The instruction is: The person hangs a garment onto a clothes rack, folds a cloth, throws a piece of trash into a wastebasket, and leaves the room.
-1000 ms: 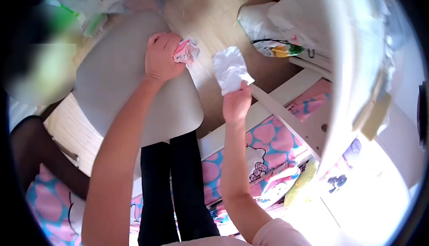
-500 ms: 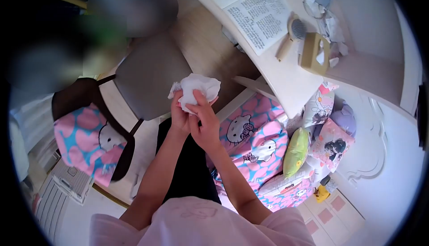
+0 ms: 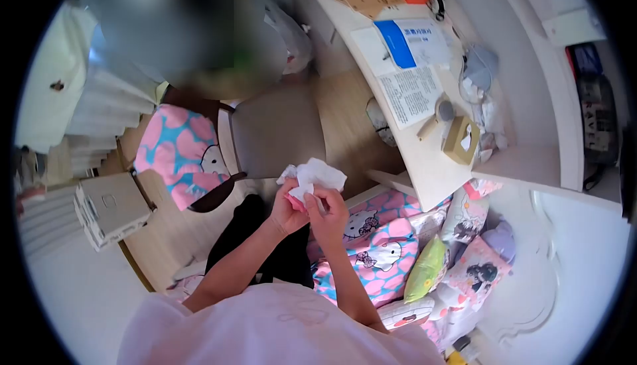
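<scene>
Both hands are together at the middle of the view, in front of a grey chair seat [image 3: 282, 133]. My left hand [image 3: 288, 211] is closed on a pink and white crumpled wrapper [image 3: 296, 202], mostly hidden behind the fingers. Pinched in my right hand [image 3: 328, 214] is a crumpled white tissue [image 3: 317, 175], which rises above both hands and partly covers the wrapper.
To the right a white desk [image 3: 434, 186] bears an open book [image 3: 409, 96], a hairbrush [image 3: 438, 116] and a tissue box [image 3: 460, 141]. Pillows [image 3: 428, 269] lie on the patterned bed [image 3: 385, 259]. A white case [image 3: 114, 209] stands at left.
The hands have come together from apart, bringing the white tissue against the wrapper. The view has swung, so more of the desk and the bed now shows.
</scene>
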The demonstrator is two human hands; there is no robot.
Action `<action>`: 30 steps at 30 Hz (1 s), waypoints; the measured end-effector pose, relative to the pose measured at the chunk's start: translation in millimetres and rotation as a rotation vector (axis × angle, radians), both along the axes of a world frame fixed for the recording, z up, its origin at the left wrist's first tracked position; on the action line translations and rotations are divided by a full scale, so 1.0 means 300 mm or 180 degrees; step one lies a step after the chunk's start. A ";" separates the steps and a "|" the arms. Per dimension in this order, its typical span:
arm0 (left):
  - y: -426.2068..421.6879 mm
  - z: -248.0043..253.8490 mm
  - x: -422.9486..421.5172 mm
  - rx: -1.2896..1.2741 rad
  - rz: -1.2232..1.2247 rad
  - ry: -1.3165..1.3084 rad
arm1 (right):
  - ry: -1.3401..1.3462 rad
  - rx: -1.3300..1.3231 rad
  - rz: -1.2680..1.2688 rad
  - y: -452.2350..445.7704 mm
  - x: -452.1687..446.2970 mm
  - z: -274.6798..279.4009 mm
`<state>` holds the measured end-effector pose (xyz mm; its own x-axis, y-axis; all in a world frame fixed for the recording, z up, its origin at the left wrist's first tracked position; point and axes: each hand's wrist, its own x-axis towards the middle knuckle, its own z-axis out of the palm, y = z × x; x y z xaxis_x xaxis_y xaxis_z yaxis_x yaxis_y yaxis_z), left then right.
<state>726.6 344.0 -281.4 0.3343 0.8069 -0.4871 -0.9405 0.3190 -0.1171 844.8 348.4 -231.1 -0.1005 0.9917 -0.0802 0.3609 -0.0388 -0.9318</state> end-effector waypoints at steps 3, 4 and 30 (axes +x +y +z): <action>-0.088 0.067 -0.037 0.0358 -0.0488 -0.0373 | 0.0605 -0.0411 -0.0518 -0.102 -0.031 0.086; -0.118 0.085 -0.052 0.0427 -0.0584 -0.0361 | 0.0205 -0.0183 -0.0328 -0.109 -0.037 0.120; -1.529 0.293 -1.458 0.0056 0.4087 0.1243 | -0.0030 -0.0684 0.5181 -1.112 -1.903 0.314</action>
<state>289.1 -114.6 -193.4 -0.8163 0.4497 -0.3626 -0.5440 -0.8095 0.2207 274.0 14.8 -137.0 -0.9630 -0.1799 -0.2007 0.1540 0.2439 -0.9575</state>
